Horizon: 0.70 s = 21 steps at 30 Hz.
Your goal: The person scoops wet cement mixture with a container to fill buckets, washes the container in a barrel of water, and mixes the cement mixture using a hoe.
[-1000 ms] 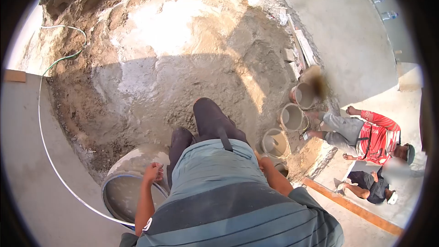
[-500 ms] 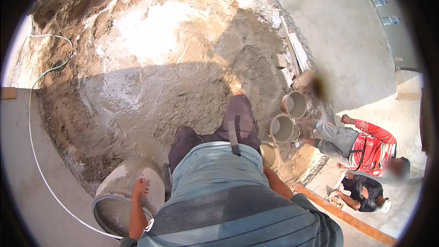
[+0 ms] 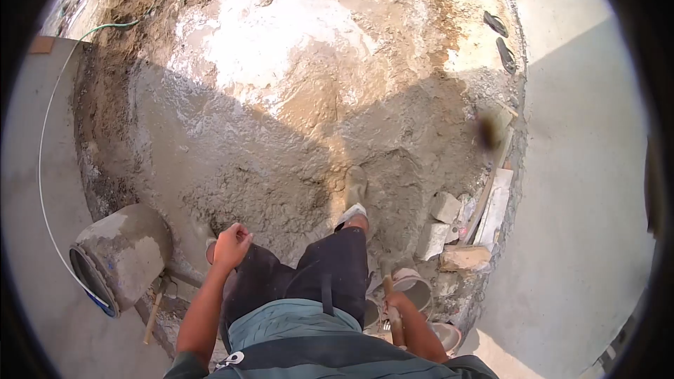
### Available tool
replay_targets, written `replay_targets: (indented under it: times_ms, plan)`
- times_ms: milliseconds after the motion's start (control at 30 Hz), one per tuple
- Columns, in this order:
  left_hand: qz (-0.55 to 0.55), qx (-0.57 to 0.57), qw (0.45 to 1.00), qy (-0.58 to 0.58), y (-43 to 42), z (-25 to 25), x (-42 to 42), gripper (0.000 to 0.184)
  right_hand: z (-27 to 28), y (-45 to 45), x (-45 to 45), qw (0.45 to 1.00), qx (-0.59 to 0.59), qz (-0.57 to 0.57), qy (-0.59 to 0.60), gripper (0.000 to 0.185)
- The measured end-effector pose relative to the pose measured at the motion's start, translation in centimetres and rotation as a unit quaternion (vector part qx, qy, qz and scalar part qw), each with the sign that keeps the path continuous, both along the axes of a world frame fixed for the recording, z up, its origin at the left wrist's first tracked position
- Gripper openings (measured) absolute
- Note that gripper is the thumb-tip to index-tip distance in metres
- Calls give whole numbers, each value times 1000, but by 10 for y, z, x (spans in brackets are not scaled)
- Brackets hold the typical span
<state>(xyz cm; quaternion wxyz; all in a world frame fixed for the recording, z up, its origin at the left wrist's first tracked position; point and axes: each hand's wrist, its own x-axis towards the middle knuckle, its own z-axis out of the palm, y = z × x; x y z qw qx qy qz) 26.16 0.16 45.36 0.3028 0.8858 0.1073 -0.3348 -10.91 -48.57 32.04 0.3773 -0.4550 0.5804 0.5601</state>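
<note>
My left hand (image 3: 233,244) is held over the wet cement mix (image 3: 267,168), in front of my left thigh. Its fingers are curled together and nothing shows in them. Low on the right, my right hand (image 3: 398,302) grips a wooden handle (image 3: 395,326) beside my right leg. Whatever tool the handle belongs to cannot be made out. Several buckets stand close to that hand, among them a mortar-coated bucket (image 3: 414,289) and a second bucket (image 3: 447,337). My feet are in or at the edge of the mix.
A cement-crusted drum (image 3: 130,253) lies tilted at the left, with a thin hose (image 3: 43,168) reaching its mouth. A stick (image 3: 152,319) is near it. Blocks (image 3: 446,207) and boards (image 3: 495,203) line the right edge. Sandals (image 3: 505,56) lie farther up, beside a concrete floor (image 3: 583,189).
My view has turned right, and the two people at the right have gone out of sight. My left hand has moved forward from the drum. The right hand and its wooden handle have come into view.
</note>
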Motion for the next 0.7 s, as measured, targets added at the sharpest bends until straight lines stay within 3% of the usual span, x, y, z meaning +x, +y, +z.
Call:
replay_targets:
  times_ms: [100, 167, 267, 367, 467, 533, 600, 667, 700]
  plan:
    - [-15, -71, 997, 9, -116, 52, -3, 20, -49, -100, 66, 998, 20, 24, -46, 13]
    - [16, -133, 988, 80, -161, 43, -16, 22, -67, -149, 99, 950, -30, 182, -250, 9]
    - [36, -197, 964, 172, -220, 16, -21, 28, -15, -144, 237, 935, -115, -72, -329, 15]
    - [21, -329, 931, 158, -273, -42, -26, 44, -24, -117, 350, 896, -106, -103, -419, 23]
    - [138, -380, 870, 282, -326, -76, 7, 65, -39, -64, 464, 864, -63, -136, -481, 24]
    - [213, -420, 840, 271, -330, -89, 46, 70, -47, -17, 531, 843, -44, -187, -503, 24]
    - [238, -431, 849, 192, -321, -117, 75, 67, -78, 17, 583, 820, 21, -186, -540, 24]
    - [171, -295, 938, 67, -314, -197, 116, 55, -115, 53, 633, 817, 59, -151, -553, 24]
    - [132, -164, 978, 3, -312, -230, 135, 48, -141, 68, 655, 807, 84, -145, -567, 23]
